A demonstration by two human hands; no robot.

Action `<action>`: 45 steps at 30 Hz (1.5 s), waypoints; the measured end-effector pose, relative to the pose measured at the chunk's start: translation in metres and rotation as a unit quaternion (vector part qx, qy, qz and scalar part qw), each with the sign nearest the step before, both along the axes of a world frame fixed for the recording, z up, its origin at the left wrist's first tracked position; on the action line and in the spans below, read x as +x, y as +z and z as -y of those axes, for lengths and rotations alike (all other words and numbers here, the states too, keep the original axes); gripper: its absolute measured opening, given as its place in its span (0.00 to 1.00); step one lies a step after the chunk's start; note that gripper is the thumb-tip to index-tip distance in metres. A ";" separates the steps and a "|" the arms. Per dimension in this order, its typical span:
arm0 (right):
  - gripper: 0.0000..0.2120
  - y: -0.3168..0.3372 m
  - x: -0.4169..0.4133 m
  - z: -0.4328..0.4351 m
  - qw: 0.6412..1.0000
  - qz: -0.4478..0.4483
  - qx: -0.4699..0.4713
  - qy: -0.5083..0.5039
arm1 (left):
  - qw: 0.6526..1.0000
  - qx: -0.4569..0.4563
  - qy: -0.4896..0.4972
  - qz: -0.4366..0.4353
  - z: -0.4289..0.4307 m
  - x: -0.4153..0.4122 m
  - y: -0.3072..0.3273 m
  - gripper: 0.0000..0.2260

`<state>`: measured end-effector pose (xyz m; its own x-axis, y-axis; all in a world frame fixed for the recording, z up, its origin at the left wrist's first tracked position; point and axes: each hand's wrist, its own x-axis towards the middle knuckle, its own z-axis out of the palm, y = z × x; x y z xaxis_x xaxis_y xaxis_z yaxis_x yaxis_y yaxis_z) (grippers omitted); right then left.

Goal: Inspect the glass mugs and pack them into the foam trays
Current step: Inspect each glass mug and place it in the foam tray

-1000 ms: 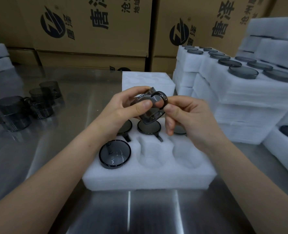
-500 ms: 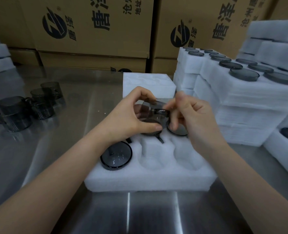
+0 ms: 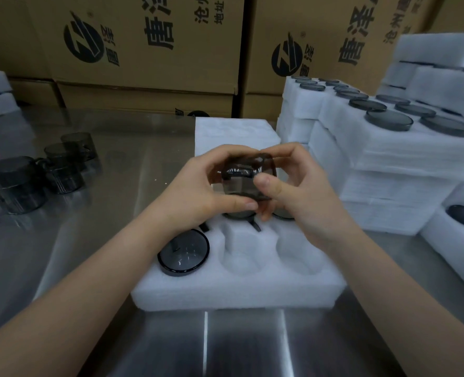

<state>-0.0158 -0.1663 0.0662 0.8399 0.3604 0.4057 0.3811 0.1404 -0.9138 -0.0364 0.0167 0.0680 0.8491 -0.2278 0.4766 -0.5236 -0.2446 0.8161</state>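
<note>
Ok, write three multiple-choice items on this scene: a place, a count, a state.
1. Where do the loose mugs stand? A: on a shelf. B: on the steel table, left. C: on the floor.
2. How many front-row pockets of the near foam tray are empty? A: none. B: three. C: two.
3. The inspected mug is: A: gripped by left hand and right hand. B: seated in a pocket. C: lying on the table.
Key: B, they stand on bare steel left of the tray; C, only the front-left pocket is filled; A, both hands grip it above the tray.
</note>
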 end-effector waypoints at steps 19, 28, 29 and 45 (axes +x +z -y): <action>0.16 0.001 0.006 0.006 0.973 -0.130 0.117 0.150 | 0.995 -0.101 -0.016 -0.014 0.003 -0.005 0.002 0.25; 0.18 0.002 0.001 0.000 0.996 -0.083 0.031 -0.003 | 1.000 -0.012 0.000 -0.010 0.004 -0.004 0.001 0.25; 0.17 0.002 0.000 -0.002 0.997 -0.064 0.014 -0.033 | 1.000 0.007 0.003 -0.004 0.004 -0.005 0.001 0.26; 0.19 0.000 0.001 -0.005 0.997 -0.032 -0.063 -0.018 | 0.992 0.114 0.041 0.046 0.006 -0.007 -0.001 0.44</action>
<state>-0.0149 -0.1616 0.0667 0.8764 0.3734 0.3042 0.3239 0.0105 -0.9460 -0.0430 0.0102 0.0669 0.8244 -0.2700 0.4975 -0.5642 -0.4616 0.6845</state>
